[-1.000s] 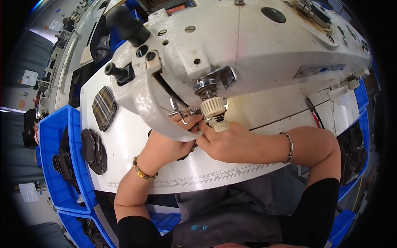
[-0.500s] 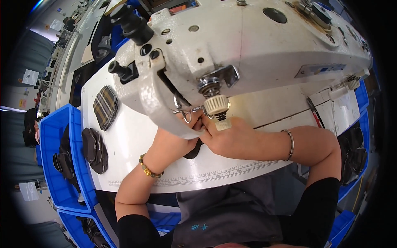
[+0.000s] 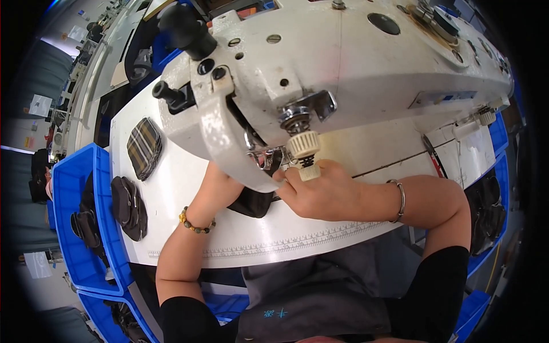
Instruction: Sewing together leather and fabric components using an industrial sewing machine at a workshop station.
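A white sewing machine (image 3: 354,63) fills the upper middle, and its head hides part of both hands' work. Under the head lies a dark fabric piece (image 3: 253,203), its lower end showing between my hands. My left hand (image 3: 220,186), below a beaded bracelet, rests at the fabric's left side; its fingers are hidden behind the machine head. My right hand (image 3: 320,194) is closed at the fabric's right edge, fingers curled and pinching near the presser foot (image 3: 266,160). A cream tension knob (image 3: 303,145) stands in front of its fingertips.
A plaid fabric piece (image 3: 144,148) and a stack of dark fabric pieces (image 3: 129,208) lie on the white table (image 3: 177,200) at left. Blue bins (image 3: 63,228) with dark pieces flank it. Red-handled snips (image 3: 434,155) lie at right. A printed ruler (image 3: 309,240) runs along the front edge.
My left hand has moved left, away from my right hand, and more of the dark fabric piece shows between them. My right hand has barely moved.
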### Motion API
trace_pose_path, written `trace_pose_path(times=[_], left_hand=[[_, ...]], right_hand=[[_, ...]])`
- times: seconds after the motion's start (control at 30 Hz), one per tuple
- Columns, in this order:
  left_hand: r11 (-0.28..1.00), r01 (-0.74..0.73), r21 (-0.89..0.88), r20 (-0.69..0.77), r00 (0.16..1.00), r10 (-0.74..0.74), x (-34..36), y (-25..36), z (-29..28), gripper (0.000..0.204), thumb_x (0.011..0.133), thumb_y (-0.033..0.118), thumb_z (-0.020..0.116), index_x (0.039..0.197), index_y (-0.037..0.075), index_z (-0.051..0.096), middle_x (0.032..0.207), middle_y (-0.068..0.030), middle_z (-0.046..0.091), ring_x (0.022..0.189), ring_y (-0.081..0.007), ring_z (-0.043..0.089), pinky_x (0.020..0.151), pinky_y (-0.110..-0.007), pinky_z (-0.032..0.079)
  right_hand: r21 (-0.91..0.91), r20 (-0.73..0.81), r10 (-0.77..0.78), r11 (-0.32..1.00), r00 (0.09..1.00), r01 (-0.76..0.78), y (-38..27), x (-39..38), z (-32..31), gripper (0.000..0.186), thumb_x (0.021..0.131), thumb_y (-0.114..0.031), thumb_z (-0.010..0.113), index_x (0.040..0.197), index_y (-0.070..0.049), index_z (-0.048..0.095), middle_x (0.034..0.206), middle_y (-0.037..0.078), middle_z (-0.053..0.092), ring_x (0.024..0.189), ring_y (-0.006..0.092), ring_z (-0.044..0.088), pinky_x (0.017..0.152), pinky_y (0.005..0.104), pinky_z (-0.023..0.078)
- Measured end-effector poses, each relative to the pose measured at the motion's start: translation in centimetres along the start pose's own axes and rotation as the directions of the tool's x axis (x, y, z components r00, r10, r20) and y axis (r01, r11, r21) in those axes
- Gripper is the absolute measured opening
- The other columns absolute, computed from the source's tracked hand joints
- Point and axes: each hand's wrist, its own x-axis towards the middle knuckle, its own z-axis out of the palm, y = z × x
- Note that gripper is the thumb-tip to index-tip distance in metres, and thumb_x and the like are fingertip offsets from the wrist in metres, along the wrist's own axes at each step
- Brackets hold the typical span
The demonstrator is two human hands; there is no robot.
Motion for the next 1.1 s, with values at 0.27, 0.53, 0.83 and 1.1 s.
trace_pose_path(times=[0.27, 0.53, 0.83, 1.1], left_hand=[[0.891, -0.111, 0.439, -0.021, 0.991, 0.133, -0.2, 2.1, 0.6, 0.015, 0.085, 0.013, 0.070, 0.094, 0.001, 0.069, 0.074, -0.0145, 0.065, 0.063, -0.0247, 0.059, 0.060, -0.033, 0.046], [0.740, -0.184, 0.647, -0.010, 0.968, 0.250, 0.0, 2.6, -0.3, 0.025, 0.069, 0.014, 0.072, 0.093, 0.008, 0.071, 0.083, -0.0149, 0.066, 0.080, -0.0352, 0.062, 0.078, -0.044, 0.045], [0.626, 0.022, 0.779, -0.021, 1.000, -0.009, -1.2, 4.3, -0.1, 0.021, 0.073, 0.030, 0.074, 0.084, 0.013, 0.076, 0.078, -0.0058, 0.068, 0.084, -0.0248, 0.062, 0.089, -0.048, 0.037], [0.436, -0.169, 0.884, 0.058, 0.965, 0.257, -1.5, 4.3, -0.1, 0.032, 0.078, 0.042, 0.072, 0.096, 0.016, 0.076, 0.059, -0.0062, 0.059, 0.055, -0.0243, 0.058, 0.059, -0.038, 0.034]], right_hand=[[-0.002, 0.011, -0.054, 0.999, 0.998, 0.054, -0.3, -0.4, 1.4, 0.031, 0.062, -0.014, 0.060, 0.086, 0.004, 0.068, 0.050, 0.000, 0.048, 0.042, 0.0117, 0.048, 0.039, 0.0279, 0.033], [0.016, -0.013, -0.140, 0.990, 0.990, 0.140, 0.0, -0.4, 1.2, 0.032, 0.063, -0.017, 0.060, 0.085, 0.005, 0.067, 0.050, -0.001, 0.046, 0.039, 0.0113, 0.045, 0.037, 0.0283, 0.029], [0.026, 0.045, -0.109, 0.994, 0.993, 0.108, -0.4, -0.5, 0.9, 0.028, 0.063, -0.016, 0.060, 0.083, 0.003, 0.067, 0.051, -0.002, 0.046, 0.040, 0.0114, 0.046, 0.037, 0.0282, 0.030], [0.016, 0.078, -0.071, 0.997, 0.994, 0.070, -0.5, -0.5, 0.7, 0.031, 0.063, -0.015, 0.061, 0.086, 0.004, 0.067, 0.049, -0.002, 0.044, 0.040, 0.0118, 0.045, 0.038, 0.0282, 0.031]])
